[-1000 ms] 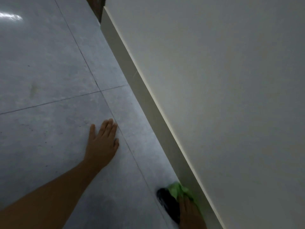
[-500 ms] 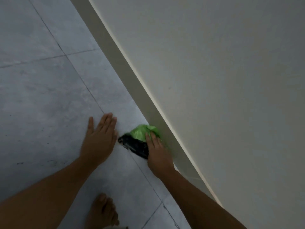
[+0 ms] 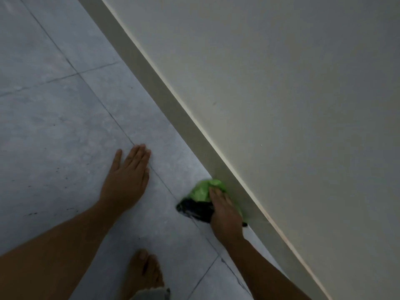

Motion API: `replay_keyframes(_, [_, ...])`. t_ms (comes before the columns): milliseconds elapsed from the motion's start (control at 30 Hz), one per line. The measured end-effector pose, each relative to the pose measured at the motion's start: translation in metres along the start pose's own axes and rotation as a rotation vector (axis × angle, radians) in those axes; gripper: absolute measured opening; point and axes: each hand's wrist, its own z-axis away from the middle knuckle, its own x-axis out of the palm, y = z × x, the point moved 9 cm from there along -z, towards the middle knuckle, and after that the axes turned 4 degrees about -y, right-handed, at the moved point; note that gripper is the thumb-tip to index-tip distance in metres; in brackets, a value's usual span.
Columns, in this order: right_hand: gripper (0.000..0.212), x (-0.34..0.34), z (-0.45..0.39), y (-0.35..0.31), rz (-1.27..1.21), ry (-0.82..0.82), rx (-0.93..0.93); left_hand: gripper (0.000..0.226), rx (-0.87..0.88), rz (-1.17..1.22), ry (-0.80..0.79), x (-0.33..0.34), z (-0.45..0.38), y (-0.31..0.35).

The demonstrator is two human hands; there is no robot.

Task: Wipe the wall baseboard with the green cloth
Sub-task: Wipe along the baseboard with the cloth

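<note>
Where the frame begins at left, we see grey floor tiles [image 3: 54, 131] crossed by thin dark grout lines. Our left hand [image 3: 127, 180] lies palm-down on a tile at centre left, its four fingers [image 3: 138, 155] straight and pressed together, the thumb held slightly apart; it grips nothing. At the bottom centre, our bare foot [image 3: 144, 276] rests on the floor, with a scrap of grey fabric [image 3: 151, 294] just below it at the frame's edge. Right of centre, the green cloth [image 3: 202, 191], bunched and showing a black portion on its near side, sits on the floor touching the base of the baseboard [image 3: 173, 118]. Our right hand [image 3: 225, 215] presses on top of the cloth, fingers [image 3: 216, 194] close together and laid fairly straight over it; we cannot tell whether the thumb curls beneath. The baseboard runs diagonally from upper left to lower right, and the pale wall [image 3: 292, 83] fills the right of the frame.
</note>
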Motion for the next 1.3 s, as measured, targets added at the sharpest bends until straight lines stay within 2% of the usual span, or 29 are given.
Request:
replay_keyframes(100, [0.066, 0.030, -0.073, -0.051, -0.037, -0.187, -0.004, 0.056, 0.006, -0.014, 0.009, -0.001, 0.000, -0.005])
replay_keyframes(167, [0.067, 0.032, -0.106, -0.068, 0.033, -0.202, -0.017, 0.056, 0.010, -0.023, 0.005, -0.002, 0.000, -0.007])
replay_keyframes(233, [0.064, 0.023, -0.107, -0.073, 0.178, -0.153, -0.108, 0.056, 0.022, -0.023, -0.007, -0.001, 0.001, -0.007])
replay_keyframes(300, [0.048, -0.009, -0.091, -0.072, 0.323, -0.009, -0.210, 0.055, 0.030, -0.018, 0.009, -0.003, -0.001, -0.007])
replay_keyframes(367, [0.034, -0.036, -0.066, -0.051, 0.428, 0.055, -0.239, 0.055, 0.030, -0.021, 0.032, -0.008, -0.007, -0.008])
replay_keyframes(433, [0.027, -0.035, -0.022, -0.009, 0.599, -0.065, -0.268, 0.056, 0.023, -0.008, 0.036, -0.008, -0.009, -0.010])
replay_keyframes(500, [0.023, -0.016, 0.045, 0.043, 0.827, -0.334, -0.335, 0.056, 0.035, 0.008, 0.021, -0.003, -0.003, -0.007])
replay_keyframes(567, [0.021, -0.017, 0.096, 0.087, 0.967, -0.408, -0.342, 0.056, 0.053, 0.018, 0.011, 0.000, 0.000, -0.003])
replay_keyframes(667, [0.040, -0.019, 0.113, 0.111, 0.914, -0.459, -0.245, 0.055, 0.033, 0.030, 0.028, -0.003, -0.004, -0.011])
replay_keyframes(733, [0.034, -0.013, 0.099, 0.101, 0.970, -0.470, -0.331, 0.056, 0.028, 0.028, 0.038, -0.004, -0.007, -0.011])
replay_keyframes(767, [0.039, -0.011, 0.082, 0.091, 0.957, -0.426, -0.378, 0.056, 0.034, 0.025, 0.032, -0.003, -0.007, -0.009])
replay_keyframes(800, [0.053, -0.009, 0.061, 0.076, 0.908, -0.381, -0.390, 0.056, 0.040, 0.028, 0.016, -0.001, -0.006, -0.005])
replay_keyframes(867, [0.070, -0.004, 0.016, 0.037, 0.825, -0.313, -0.355, 0.055, 0.035, 0.045, -0.017, 0.003, -0.003, -0.004])
replay_keyframes(933, [0.074, 0.014, -0.003, 0.020, 0.886, -0.393, -0.329, 0.055, 0.048, 0.037, -0.021, 0.004, 0.000, -0.009])
replay_keyframes(1000, [0.070, 0.028, 0.014, 0.037, 0.998, -0.466, -0.283, 0.054, 0.101, 0.008, -0.036, 0.000, -0.001, -0.012])
replay_keyframes(1100, [0.050, 0.032, 0.084, 0.094, 1.091, -0.444, -0.322, 0.058, 0.140, -0.011, -0.077, -0.006, 0.002, -0.024])
replay_keyframes(1167, [0.049, 0.019, 0.109, 0.124, 1.042, -0.457, -0.260, 0.063, 0.100, -0.004, -0.074, -0.011, 0.002, -0.037])
replay_keyframes(1200, [0.050, 0.007, 0.111, 0.128, 0.950, -0.412, -0.255, 0.062, 0.060, -0.009, -0.053, -0.017, -0.002, -0.046])
replay_keyframes(1267, [0.050, -0.008, 0.103, 0.117, 0.937, -0.274, -0.306, 0.060, -0.012, -0.012, -0.010, -0.028, -0.012, -0.062])
replay_keyframes(1300, [0.048, -0.009, 0.094, 0.108, 0.950, -0.262, -0.325, 0.060, -0.033, -0.008, -0.004, -0.033, -0.017, -0.068])
